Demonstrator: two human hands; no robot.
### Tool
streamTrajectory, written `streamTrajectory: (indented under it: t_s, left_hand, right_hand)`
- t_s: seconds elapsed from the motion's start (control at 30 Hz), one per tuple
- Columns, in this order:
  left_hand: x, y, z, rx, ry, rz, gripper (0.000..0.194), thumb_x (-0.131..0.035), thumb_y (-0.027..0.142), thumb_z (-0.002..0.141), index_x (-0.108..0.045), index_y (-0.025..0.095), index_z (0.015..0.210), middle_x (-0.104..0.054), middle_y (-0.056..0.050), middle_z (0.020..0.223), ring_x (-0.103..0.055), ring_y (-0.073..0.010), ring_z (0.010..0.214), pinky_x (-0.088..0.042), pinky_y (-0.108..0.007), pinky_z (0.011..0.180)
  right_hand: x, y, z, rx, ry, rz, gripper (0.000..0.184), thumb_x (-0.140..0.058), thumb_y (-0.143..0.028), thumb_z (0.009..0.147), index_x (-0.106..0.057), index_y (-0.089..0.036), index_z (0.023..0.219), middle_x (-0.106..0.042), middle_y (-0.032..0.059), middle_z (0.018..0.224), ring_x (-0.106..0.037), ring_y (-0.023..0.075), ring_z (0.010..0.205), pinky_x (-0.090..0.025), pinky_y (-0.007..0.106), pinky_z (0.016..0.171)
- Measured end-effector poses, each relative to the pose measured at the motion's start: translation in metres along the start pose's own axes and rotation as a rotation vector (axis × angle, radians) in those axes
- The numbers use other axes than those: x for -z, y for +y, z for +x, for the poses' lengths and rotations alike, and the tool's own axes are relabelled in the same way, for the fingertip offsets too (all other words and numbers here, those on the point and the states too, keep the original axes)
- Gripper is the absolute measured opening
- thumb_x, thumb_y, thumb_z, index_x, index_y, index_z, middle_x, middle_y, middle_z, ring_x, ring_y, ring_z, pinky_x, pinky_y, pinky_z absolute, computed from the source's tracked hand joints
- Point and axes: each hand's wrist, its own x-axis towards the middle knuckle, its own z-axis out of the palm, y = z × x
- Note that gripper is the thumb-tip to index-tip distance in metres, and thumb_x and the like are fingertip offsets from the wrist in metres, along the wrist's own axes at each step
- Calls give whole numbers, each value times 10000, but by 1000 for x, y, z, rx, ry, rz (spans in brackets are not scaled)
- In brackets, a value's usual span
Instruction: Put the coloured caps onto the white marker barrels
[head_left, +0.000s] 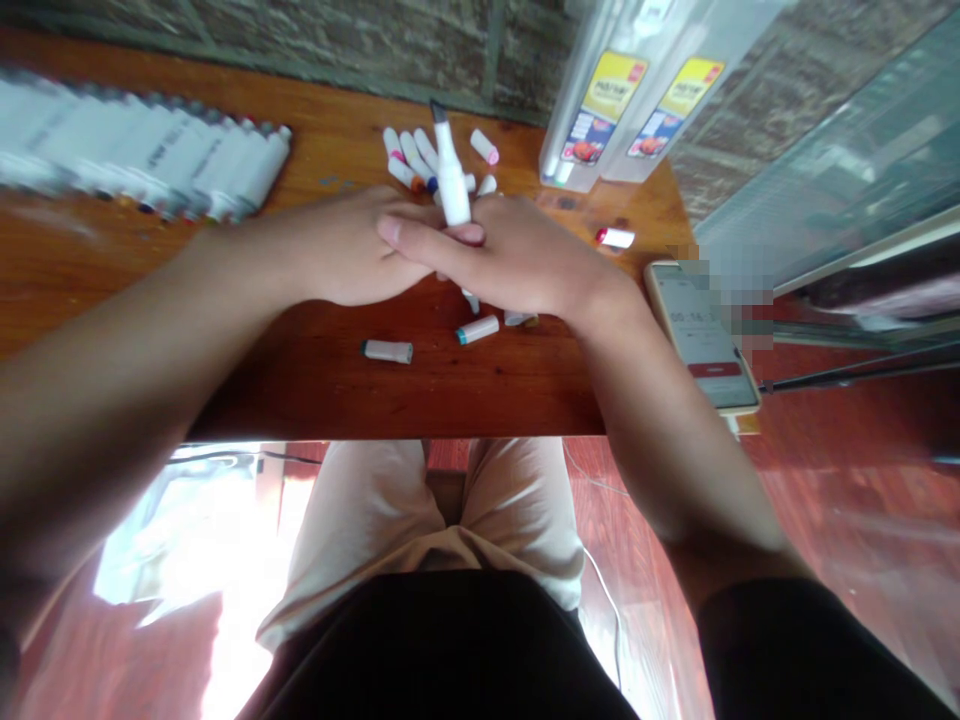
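A white marker (452,180) stands nearly upright between my two hands, its dark tip pointing up. Its lower end shows just below the fingers. My left hand (367,250) is closed at the marker from the left, with most of its fingers hidden. From the right, my right hand (517,255) is wrapped round the marker, its thumb lying across the left hand. Behind the hands lies a group of white caps (412,152) with coloured ends. Closer to me are a white cap with a dark green end (387,351) and one with a teal end (478,330).
A long row of white markers (150,150) lies at the back left. Clear plastic marker cases (637,100) stand at the back right. A red-ended cap (615,237) and a phone (703,338) lie on the right of the wooden table (300,390). A brick wall (337,45) borders the back.
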Motion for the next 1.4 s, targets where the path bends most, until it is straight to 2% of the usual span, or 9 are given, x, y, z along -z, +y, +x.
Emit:
streamTrajectory:
  t_s: [0.13,0.27,0.47,0.63,0.9,1.03,1.17,1.33,1.4]
  left_hand:
    - [0,-2,0,-39,7,-23,808,-142,599,1010,-714,29,1026,-729,-37,1210,-673,-206,1168,-460,-404,1043]
    - [-1,-3,0,-32,-5,8,823,-99,571,1016,-690,5,1106,-719,-38,1229,-656,-198,1198,-453,-397,1039]
    - [-2,-6,0,-37,-1,64,877,-68,611,998,-677,-15,1069,-719,-26,1182,-654,-191,1202,-463,-367,1026]
    - [-2,-6,-1,-16,-14,51,871,-85,642,990,-691,20,1069,-727,-10,1181,-659,-179,1194,-471,-331,1029]
    - [-3,-12,-2,-53,-18,74,872,-92,643,1016,-687,24,1165,-713,-57,1196,-645,-207,1230,-468,-381,1072]
    - [0,-7,-2,-37,-26,80,999,-63,780,934,-654,60,1297,-697,-44,1186,-651,-260,1229,-459,-454,1085]
    - [7,8,-4,-52,-114,109,1152,48,840,829,-669,20,1205,-642,-11,1217,-582,-257,1304,-413,-433,1096]
    - [2,16,-2,-98,-95,-6,869,-101,691,968,-706,69,1021,-673,-1,1088,-624,-211,1248,-436,-387,1070]
    - [-3,11,0,-176,3,-89,715,-213,599,1008,-702,88,902,-707,-17,1047,-630,-203,1222,-443,-388,1084]
  right_hand:
    - [3,-14,-5,-129,-39,-74,680,-409,-766,936,-630,-162,713,-513,0,615,-615,150,770,-376,280,713]
    - [2,-18,-5,-138,-48,-90,686,-390,-738,960,-641,-122,794,-517,8,661,-635,178,868,-395,276,812]
    - [2,-17,-4,-131,-45,-126,683,-378,-736,965,-615,-126,767,-508,5,659,-636,171,851,-402,284,833]
    - [5,-19,-4,-114,-50,-157,669,-367,-759,948,-571,-174,693,-535,-1,622,-619,148,791,-388,275,736]
    - [4,-19,-1,-162,-32,-145,500,-516,-621,933,-520,-241,606,-548,-19,545,-654,149,798,-399,276,689]
    - [7,-26,-8,-183,-35,-222,562,-510,-689,923,-475,-241,585,-525,6,531,-646,179,752,-403,301,693]
    - [14,-40,-19,-179,-96,-325,574,-421,-690,978,-490,-215,661,-558,36,622,-642,206,821,-393,313,753]
    - [15,-40,-22,-156,-163,-408,597,-364,-687,1000,-567,-193,736,-571,46,657,-636,224,817,-378,332,756]
    - [11,-31,-19,-118,-124,-425,644,-331,-719,990,-570,-180,732,-577,77,686,-641,252,870,-400,342,819]
